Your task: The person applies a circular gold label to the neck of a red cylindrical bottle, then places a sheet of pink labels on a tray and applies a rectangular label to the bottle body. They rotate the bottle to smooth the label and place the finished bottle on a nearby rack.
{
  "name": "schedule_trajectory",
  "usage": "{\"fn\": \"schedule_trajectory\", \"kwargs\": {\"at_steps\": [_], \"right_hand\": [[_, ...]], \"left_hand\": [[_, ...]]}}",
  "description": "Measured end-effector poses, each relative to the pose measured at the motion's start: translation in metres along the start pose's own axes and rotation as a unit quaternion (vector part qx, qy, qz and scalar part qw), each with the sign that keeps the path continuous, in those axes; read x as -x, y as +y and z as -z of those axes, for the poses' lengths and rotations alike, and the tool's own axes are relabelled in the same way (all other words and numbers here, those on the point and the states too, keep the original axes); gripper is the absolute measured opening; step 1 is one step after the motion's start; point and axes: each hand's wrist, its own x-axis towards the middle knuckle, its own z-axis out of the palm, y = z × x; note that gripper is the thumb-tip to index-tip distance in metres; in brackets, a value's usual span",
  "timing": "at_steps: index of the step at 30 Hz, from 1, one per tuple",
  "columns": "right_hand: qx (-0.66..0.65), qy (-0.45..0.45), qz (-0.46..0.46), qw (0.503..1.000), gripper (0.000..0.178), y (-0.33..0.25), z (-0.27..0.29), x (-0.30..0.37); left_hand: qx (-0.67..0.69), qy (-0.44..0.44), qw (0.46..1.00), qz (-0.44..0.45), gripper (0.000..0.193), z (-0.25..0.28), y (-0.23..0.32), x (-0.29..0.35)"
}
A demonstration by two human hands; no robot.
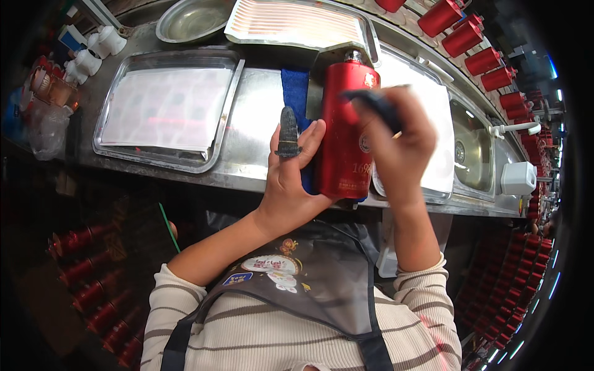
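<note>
A glossy red bottle (339, 133) with a silver neck stands out in the middle, its printed side facing up, over a blue cloth (294, 89). My left hand (288, 179) holds the bottle by its lower left side, some fingers hidden behind it. One finger there points up, wrapped in dark cloth with a band. Over the bottle's upper right side is my right hand (405, 139), smeared by motion. A dark wrapping, also banded, shows at its fingers, close to the bottle's surface. Whether those fingers pinch anything is not visible.
On the steel counter, a tray (234, 93) with pale sheets is at left; a striped-sheet tray (374, 37) and round bowl (162, 28) sit behind. White sheets (433, 123) lie right, beside a sink (473, 145) and white jug (518, 179). Red bottles (440, 17) line the far right.
</note>
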Motion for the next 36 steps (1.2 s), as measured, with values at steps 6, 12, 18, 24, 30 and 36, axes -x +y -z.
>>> {"fn": "schedule_trajectory", "kwargs": {"at_steps": [6,12,18,24,30,36], "right_hand": [[0.069,0.118,0.058,0.989,0.018,0.032,-0.033,-0.01],[-0.031,0.088,0.001,0.996,0.024,0.004,-0.018,0.032],[0.108,0.013,0.136,0.985,0.039,-0.026,-0.017,0.093],[0.14,0.024,0.096,0.985,0.044,-0.034,-0.012,0.086],[0.145,-0.017,0.187,0.972,0.034,-0.031,-0.011,0.085],[0.16,-0.075,0.205,0.963,0.038,-0.031,0.005,0.07]], "left_hand": [[-0.043,0.007,0.998,-0.05,0.105,0.021,-0.018,-0.016],[-0.038,0.001,0.998,-0.056,0.104,0.026,-0.019,-0.016],[-0.065,0.026,0.991,-0.115,0.104,0.024,-0.024,-0.016],[-0.082,0.056,0.983,-0.152,0.103,0.026,-0.021,-0.018],[-0.071,0.06,0.98,-0.174,0.099,0.027,-0.028,-0.02],[-0.086,0.037,0.983,-0.158,0.1,0.029,-0.028,-0.019]]}}
